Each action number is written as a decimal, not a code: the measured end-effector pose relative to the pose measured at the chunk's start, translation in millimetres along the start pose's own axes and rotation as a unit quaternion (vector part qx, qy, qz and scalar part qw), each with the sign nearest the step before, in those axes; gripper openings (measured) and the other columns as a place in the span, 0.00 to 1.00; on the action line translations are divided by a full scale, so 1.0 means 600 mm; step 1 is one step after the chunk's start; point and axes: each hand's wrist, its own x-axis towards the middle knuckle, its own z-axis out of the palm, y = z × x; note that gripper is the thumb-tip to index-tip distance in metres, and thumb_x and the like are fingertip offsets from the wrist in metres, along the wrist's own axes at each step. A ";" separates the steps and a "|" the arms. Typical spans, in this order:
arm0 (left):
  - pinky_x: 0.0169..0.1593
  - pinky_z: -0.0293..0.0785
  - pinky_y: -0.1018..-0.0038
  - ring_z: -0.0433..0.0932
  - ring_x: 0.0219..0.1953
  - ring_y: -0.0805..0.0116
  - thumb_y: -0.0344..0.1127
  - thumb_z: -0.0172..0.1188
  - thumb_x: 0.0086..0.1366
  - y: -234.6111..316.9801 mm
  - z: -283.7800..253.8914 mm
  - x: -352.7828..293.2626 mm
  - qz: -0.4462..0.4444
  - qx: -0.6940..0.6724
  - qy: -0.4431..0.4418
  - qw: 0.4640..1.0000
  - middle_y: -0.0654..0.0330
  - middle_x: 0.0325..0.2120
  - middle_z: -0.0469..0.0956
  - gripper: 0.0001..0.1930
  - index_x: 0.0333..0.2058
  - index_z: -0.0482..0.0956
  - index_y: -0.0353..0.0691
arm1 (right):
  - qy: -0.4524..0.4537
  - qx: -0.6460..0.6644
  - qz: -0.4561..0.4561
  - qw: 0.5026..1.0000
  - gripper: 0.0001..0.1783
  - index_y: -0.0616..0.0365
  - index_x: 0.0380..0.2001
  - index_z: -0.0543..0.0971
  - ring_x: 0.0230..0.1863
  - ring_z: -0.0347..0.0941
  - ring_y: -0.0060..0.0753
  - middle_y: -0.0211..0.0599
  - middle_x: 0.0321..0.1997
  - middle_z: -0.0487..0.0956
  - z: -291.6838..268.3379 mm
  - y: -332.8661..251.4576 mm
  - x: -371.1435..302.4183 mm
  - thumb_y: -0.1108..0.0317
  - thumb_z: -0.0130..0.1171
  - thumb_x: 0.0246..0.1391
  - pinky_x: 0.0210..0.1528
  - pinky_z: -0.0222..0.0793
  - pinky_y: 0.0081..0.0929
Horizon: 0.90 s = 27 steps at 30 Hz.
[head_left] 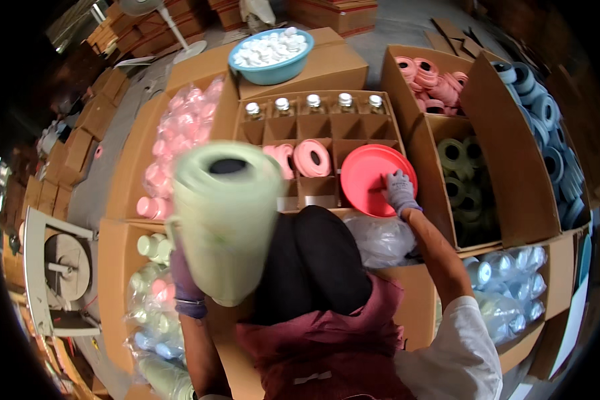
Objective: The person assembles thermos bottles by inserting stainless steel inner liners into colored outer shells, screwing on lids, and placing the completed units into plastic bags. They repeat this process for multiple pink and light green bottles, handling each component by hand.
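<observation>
My left hand (185, 283), in a purple-grey glove, is closed round the handle side of a light green jug-shaped plastic casing (223, 233). The casing is raised close to the camera, upright and slightly blurred, with a dark round hole in its top. My right hand (399, 192), gloved in grey, reaches over a round red dish (370, 167), its fingers pressed together at the dish's surface. What they pinch, if anything, is too small to make out. Beneath the dish stands a divided carton (360, 128) holding silver-topped glass bottles (314, 103) in its far row and pink casings (311, 158).
A blue basin (267, 72) of white caps sits on a box at the back. Left are cartons of bagged pink parts (187, 127) and green parts (147, 247). Pink, dark green (457, 190) and blue casings (547, 113) fill boxes on the right. Bagged blue parts (507, 267) lie nearer.
</observation>
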 end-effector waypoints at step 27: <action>0.40 0.76 0.69 0.81 0.33 0.60 0.26 0.57 0.58 0.059 0.020 0.016 -0.031 -0.228 0.116 0.966 0.53 0.34 0.83 0.07 0.35 0.80 0.35 | -0.220 0.590 -0.096 0.771 0.12 0.56 0.31 0.72 0.20 0.69 0.29 0.35 0.25 0.75 -0.341 -0.218 -0.169 0.59 0.56 0.59 0.22 0.68 0.29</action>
